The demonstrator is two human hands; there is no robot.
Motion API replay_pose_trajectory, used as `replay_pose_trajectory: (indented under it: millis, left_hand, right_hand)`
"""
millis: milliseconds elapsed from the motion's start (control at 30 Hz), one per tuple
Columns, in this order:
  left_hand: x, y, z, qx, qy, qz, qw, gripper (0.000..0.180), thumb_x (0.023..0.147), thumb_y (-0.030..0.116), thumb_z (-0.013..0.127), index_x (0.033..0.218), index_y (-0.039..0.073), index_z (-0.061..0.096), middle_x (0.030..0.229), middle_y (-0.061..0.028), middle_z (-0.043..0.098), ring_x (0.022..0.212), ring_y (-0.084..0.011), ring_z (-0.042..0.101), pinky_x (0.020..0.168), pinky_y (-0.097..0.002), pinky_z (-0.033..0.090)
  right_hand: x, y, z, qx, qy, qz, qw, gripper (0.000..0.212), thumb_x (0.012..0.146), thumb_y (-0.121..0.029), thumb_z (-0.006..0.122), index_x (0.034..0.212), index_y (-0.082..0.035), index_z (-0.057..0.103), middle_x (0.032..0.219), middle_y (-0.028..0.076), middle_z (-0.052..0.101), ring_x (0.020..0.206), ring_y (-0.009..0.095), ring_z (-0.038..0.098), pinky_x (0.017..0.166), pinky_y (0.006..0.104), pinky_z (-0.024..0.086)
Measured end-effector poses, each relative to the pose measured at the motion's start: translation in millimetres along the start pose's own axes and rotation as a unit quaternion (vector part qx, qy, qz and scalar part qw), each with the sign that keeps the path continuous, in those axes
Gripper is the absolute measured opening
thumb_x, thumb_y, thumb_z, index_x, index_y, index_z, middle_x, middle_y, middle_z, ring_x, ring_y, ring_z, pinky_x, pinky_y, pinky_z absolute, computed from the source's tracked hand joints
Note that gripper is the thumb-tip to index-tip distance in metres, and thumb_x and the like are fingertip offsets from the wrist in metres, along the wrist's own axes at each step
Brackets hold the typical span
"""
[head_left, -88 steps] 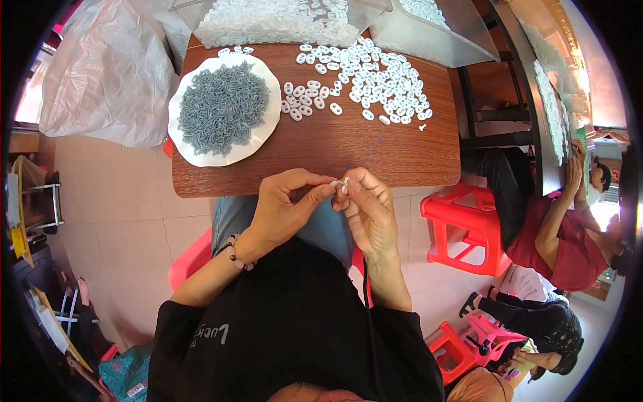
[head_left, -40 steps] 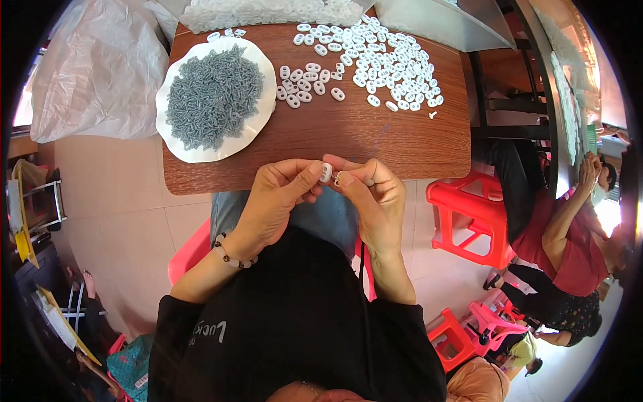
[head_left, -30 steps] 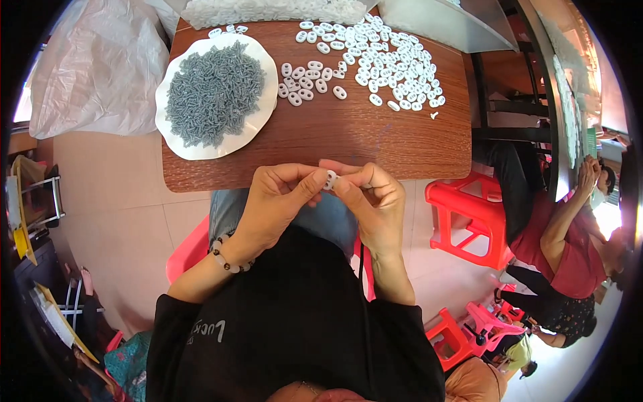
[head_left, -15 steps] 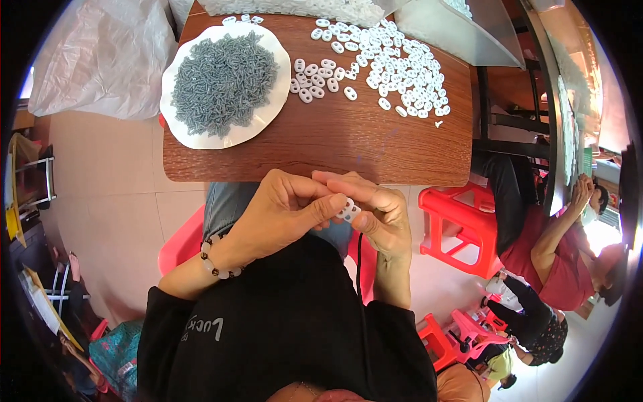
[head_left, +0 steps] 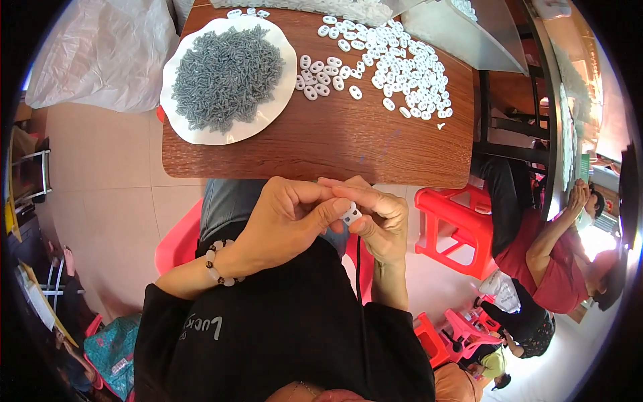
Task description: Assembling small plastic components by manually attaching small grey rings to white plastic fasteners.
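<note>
Just off the near edge of the brown table [head_left: 301,157], my two hands meet around a small white plastic piece with dark holes [head_left: 350,215]. My left hand [head_left: 288,224] pinches its left side between thumb and bent index finger. My right hand [head_left: 383,224] grips the same piece from the right, thumb beneath and fingers curled over the top. Fingers cover much of the piece. On the table lie a close group of white two-hole oval pieces [head_left: 323,79] and a larger spread of the same kind [head_left: 410,74]. A white wavy-rimmed plate [head_left: 221,139] bears a heap of small grey screw-like parts [head_left: 228,80].
Pale bins [head_left: 462,41] line the table's far side. A translucent plastic bag [head_left: 100,57] hangs at far left. Right of my legs stands a red stool [head_left: 455,231]. A person in a dark red shirt [head_left: 559,268] sits at another table; more people are at lower right.
The view has shifted slightly. Both hands stay together on the white piece, which has turned a little between the fingers. At lower right, a person with a white bag has moved.
</note>
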State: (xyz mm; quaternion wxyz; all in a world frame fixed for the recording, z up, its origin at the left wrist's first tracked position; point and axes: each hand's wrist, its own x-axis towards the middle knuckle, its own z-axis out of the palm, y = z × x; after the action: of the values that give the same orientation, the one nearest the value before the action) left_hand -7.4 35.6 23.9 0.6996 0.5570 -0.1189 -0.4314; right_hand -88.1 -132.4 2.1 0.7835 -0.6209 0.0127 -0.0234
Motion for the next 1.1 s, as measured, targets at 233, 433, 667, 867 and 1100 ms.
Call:
replay_pose_trajectory:
  millis: [233,433,667,867,1100]
  left_hand:
    - [-3.2,2.6,1.9,-0.005,0.003,0.0,1.0,0.023,0.093,0.019,0.064,0.093,-0.004,0.07,0.072,-0.0039,0.066,0.067,-0.0063,0.058,0.061,-0.0206,0.047]
    - [-6.2,1.3,10.2,-0.042,0.032,0.023,0.998,0.015,0.092,0.011,0.063,0.089,-0.002,0.071,0.067,-0.0017,0.064,0.061,-0.0021,0.052,0.053,-0.0187,0.04]
    - [-7.3,0.2,9.2,-0.057,0.028,0.025,0.998,0.014,0.092,0.009,0.063,0.094,-0.002,0.071,0.068,-0.0031,0.065,0.061,-0.0036,0.055,0.055,-0.0193,0.043]
    - [-6.5,-1.1,7.0,-0.036,0.017,0.039,0.998,0.015,0.091,0.009,0.063,0.083,-0.001,0.071,0.066,-0.0035,0.065,0.06,-0.0038,0.055,0.054,-0.0206,0.042]
    - [-7.6,1.2,10.9,-0.028,0.025,0.044,0.998,0.015,0.09,0.008,0.063,0.081,0.0,0.072,0.065,-0.0047,0.065,0.059,-0.0045,0.055,0.053,-0.0216,0.042]
  right_hand:
    - [-1.2,-4.4,0.4,-0.029,0.004,-0.005,1.0,0.044,0.082,-0.029,0.073,0.111,0.003,0.068,0.114,0.021,0.066,0.095,0.023,0.06,0.085,0.0361,0.048]
    - [-0.9,-9.2,5.9,-0.062,0.011,-0.019,0.998,0.042,0.082,-0.028,0.073,0.108,0.004,0.069,0.11,0.02,0.068,0.093,0.023,0.06,0.083,0.0355,0.049]
    - [-1.1,-11.1,7.7,-0.088,0.018,-0.038,0.995,0.039,0.083,-0.028,0.072,0.106,0.004,0.069,0.104,0.019,0.069,0.091,0.023,0.061,0.08,0.0344,0.05]
    - [-2.5,-10.2,8.0,-0.091,0.024,-0.044,0.995,0.038,0.083,-0.029,0.072,0.104,0.002,0.07,0.103,0.02,0.069,0.091,0.024,0.063,0.079,0.0342,0.05]
    - [-5.0,-4.7,10.7,-0.115,0.039,-0.083,0.989,0.034,0.085,-0.026,0.071,0.104,0.003,0.07,0.101,0.02,0.069,0.086,0.022,0.064,0.075,0.0322,0.052]
